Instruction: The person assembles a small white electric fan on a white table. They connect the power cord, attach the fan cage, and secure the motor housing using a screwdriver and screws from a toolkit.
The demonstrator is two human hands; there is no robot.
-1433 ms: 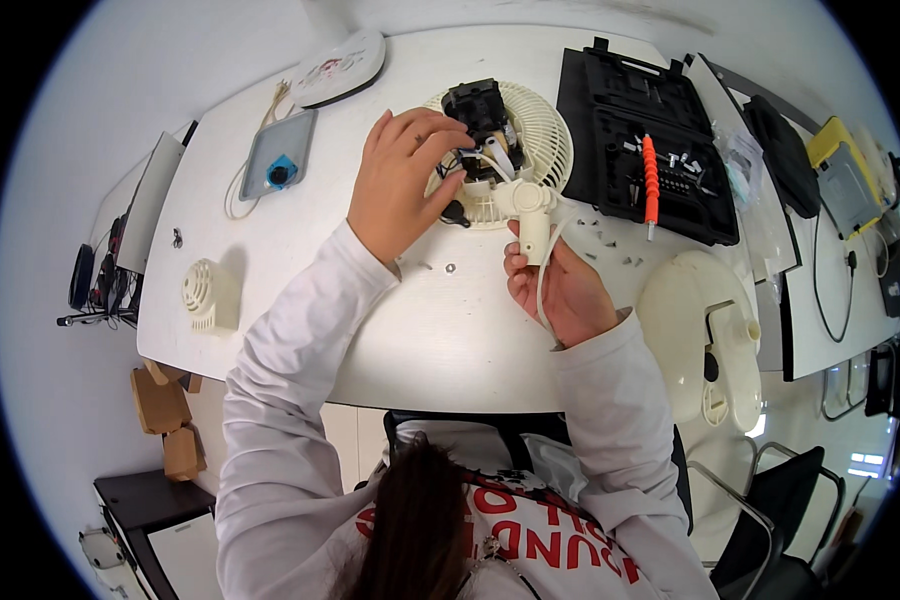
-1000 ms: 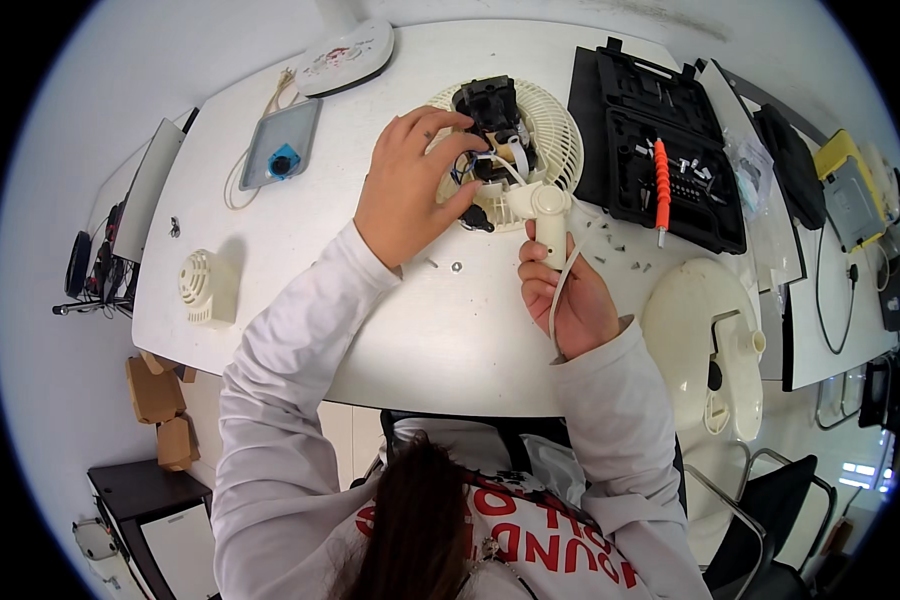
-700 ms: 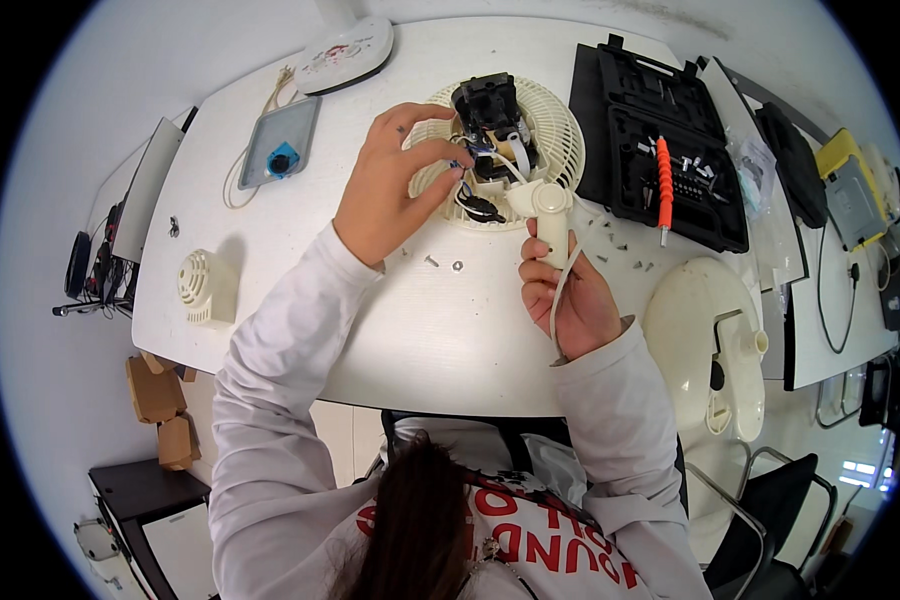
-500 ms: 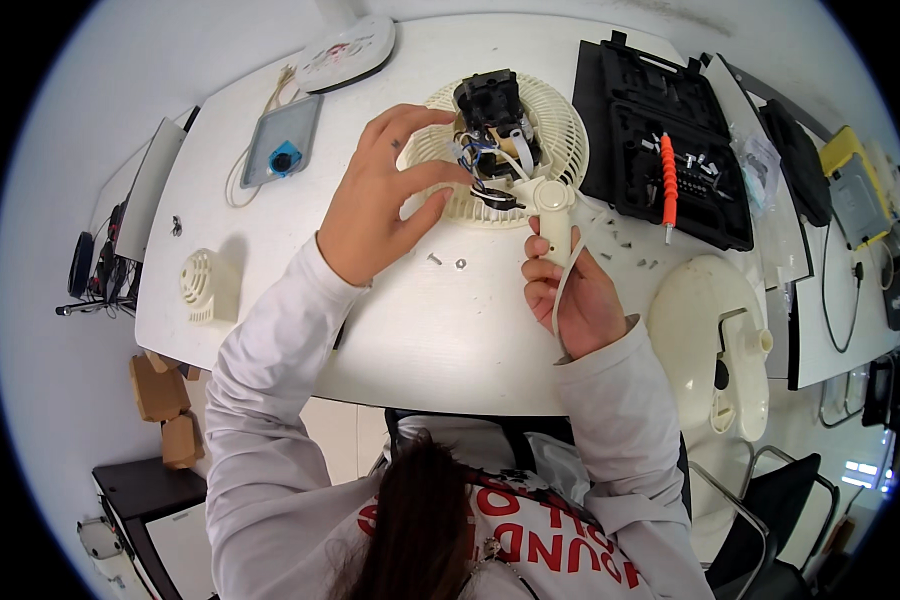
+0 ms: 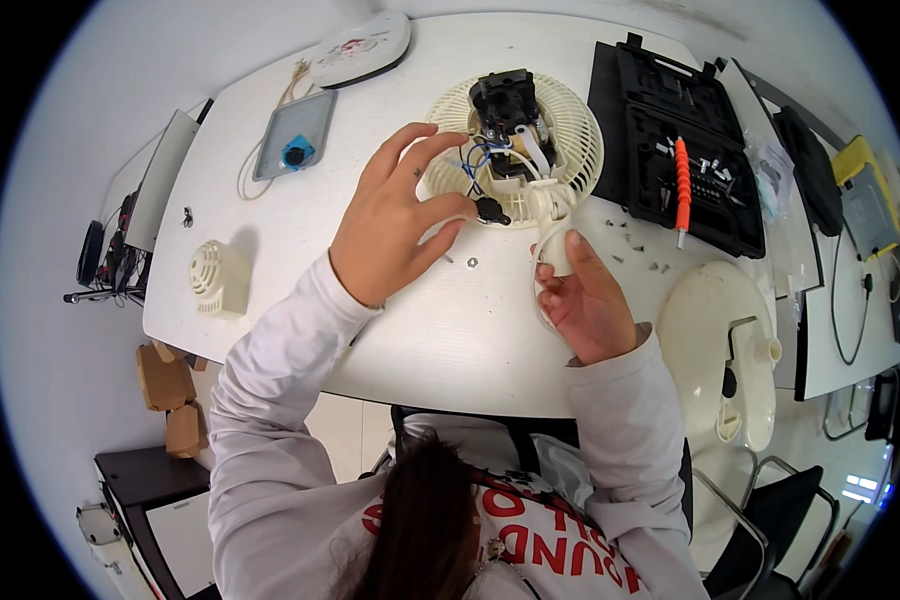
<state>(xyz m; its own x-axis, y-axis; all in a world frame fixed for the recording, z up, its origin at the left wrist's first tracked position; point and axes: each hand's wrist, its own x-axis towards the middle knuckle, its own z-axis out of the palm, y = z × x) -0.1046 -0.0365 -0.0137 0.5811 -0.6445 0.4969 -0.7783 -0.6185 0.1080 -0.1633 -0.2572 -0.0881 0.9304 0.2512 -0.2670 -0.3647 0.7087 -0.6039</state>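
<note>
An opened fan head lies on the table, its round cream grille [image 5: 582,150] under a black motor housing [image 5: 503,98]. Blue and white wires [image 5: 478,158] run out of it to a small black part [image 5: 491,211]. My left hand [image 5: 385,225] is beside the wires, fingers curved and apart, a fingertip close to the black part; whether it touches is unclear. With my right hand [image 5: 592,312] I grip the cream fan neck [image 5: 554,248], joined to the fan head. A cream strap-like cord [image 5: 537,285] hangs beside the neck.
A hex nut [image 5: 473,263] and several small screws [image 5: 625,238] lie nearby. On the right are a black tool case [image 5: 670,215], an orange flexible shaft [image 5: 682,185] and a cream fan base [image 5: 715,300]. A cream vented cover [image 5: 220,280] and grey tray [image 5: 315,115] sit left.
The fan neck has tilted in my right hand, whose fingers have shifted around it. My left hand stays spread beside the wires, and the black part has turned slightly. The whole view has shifted a little.
</note>
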